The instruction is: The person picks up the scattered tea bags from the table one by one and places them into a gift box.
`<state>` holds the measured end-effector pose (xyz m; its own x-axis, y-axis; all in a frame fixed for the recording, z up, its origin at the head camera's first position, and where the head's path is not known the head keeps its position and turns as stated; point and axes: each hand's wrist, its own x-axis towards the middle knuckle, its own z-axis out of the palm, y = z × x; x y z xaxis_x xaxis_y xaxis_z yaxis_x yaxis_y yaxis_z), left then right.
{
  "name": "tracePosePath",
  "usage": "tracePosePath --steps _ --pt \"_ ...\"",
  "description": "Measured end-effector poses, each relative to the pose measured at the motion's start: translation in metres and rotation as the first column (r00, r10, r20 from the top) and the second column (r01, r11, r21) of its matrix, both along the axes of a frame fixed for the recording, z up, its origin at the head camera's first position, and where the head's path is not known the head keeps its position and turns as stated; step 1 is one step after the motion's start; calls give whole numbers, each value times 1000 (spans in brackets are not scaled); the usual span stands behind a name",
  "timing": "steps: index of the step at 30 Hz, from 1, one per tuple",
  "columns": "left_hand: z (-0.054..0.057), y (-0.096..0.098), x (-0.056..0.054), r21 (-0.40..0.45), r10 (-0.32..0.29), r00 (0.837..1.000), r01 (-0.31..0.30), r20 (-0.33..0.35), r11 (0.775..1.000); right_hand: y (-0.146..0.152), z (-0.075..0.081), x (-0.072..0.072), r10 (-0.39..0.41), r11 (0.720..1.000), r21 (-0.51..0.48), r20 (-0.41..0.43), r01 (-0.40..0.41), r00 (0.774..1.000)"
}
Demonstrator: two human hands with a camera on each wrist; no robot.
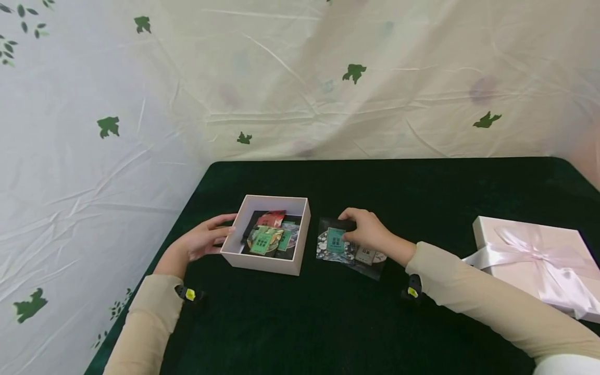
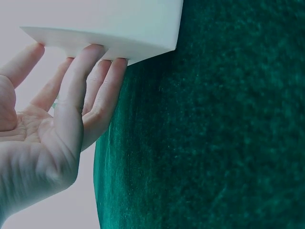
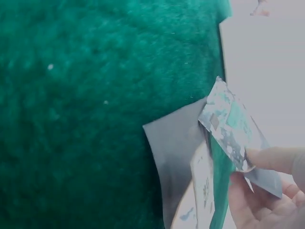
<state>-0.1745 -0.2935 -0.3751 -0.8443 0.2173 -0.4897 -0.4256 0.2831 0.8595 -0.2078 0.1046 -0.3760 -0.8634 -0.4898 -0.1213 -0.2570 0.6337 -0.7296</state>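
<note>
My left hand [image 1: 206,240] rests its fingertips against the left wall of a pale pink open box [image 1: 262,263]. The left wrist view shows those fingers extended, touching the side of the box [image 2: 133,21]. Inside lie several dark sachets, including a red one [image 1: 273,217] and one with a green label [image 1: 261,241]. Right of the box, my right hand [image 1: 372,229] pinches a black sachet with a teal label [image 1: 335,240] between thumb and fingers. Under and beside it lies another dark sachet [image 1: 367,268] with a greyish label, on the cloth.
A pale pink lid [image 1: 511,234] with a satin ribbon bow [image 1: 539,255] lies at the right. Dark green cloth [image 1: 290,323] covers the table. Behind and to the left hangs a white curtain [image 1: 281,78] with green leaf prints.
</note>
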Motion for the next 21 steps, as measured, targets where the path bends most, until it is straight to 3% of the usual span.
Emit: tracePosePath --steps 11,21 --pt "0 2 0 -5 7 1000 -7 3 1000 16 12 -7 -8 993 -117 181 29 984" --pt "2 1 1 6 9 1000 -9 7 1000 22 38 -10 16 986 -169 138 8 990"
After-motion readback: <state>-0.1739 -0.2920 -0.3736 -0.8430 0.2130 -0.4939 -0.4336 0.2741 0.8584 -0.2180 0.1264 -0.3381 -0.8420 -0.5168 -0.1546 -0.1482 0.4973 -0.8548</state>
